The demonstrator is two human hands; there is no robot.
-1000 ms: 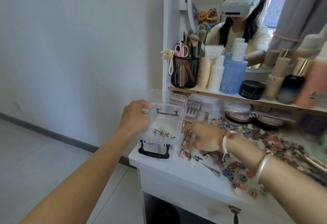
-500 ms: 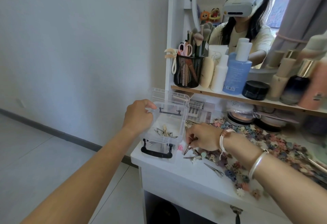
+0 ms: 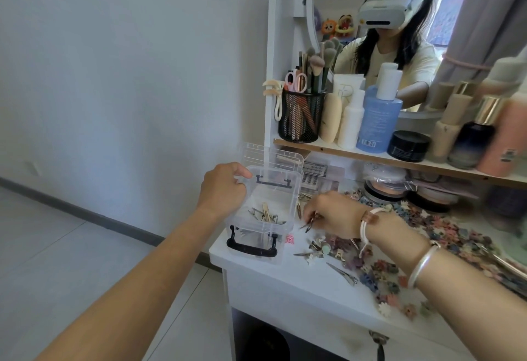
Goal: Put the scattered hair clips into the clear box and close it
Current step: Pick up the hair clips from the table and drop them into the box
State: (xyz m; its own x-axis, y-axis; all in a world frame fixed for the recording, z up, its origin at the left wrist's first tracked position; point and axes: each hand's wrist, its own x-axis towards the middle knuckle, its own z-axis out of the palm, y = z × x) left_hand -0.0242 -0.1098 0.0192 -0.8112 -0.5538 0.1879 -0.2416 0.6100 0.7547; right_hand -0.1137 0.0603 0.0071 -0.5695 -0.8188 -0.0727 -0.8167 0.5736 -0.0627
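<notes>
Left hand (image 3: pixel 225 186): curled over the left rim of the box (image 3: pixel 256 232); it grips the rim and steadies the box.
Right hand (image 3: pixel 333 212): pinches one dark clip (image 3: pixel 310 221) at the fingertips, just right of the box and above the table (image 3: pixel 285 281).
Box: open, at the table's left front corner. The lid (image 3: pixel 271 155) stands tipped up behind it. Several metal clips (image 3: pixel 265 214) lie inside.
Loose clips (image 3: pixel 328 249): a heap under my right wrist, many more spread to the right. One silver clip (image 3: pixel 342 273) lies near the front edge.
Risk, drop: my pinch is on the clip's end only. If I loosen it short of the right wall, the clip will likely fall back onto the table.
Risk, box: it sits near two table edges. A sideways knock from my right hand could push it off if my left grip slackens.
Risk, lid: a bump could tip it forward onto my hand.
Risk, forearm: my right arm passes over the spread. Lowering it could sweep clips to the floor.
Risk, closing: a clip left standing above the rim would probably keep the lid from closing.
</notes>
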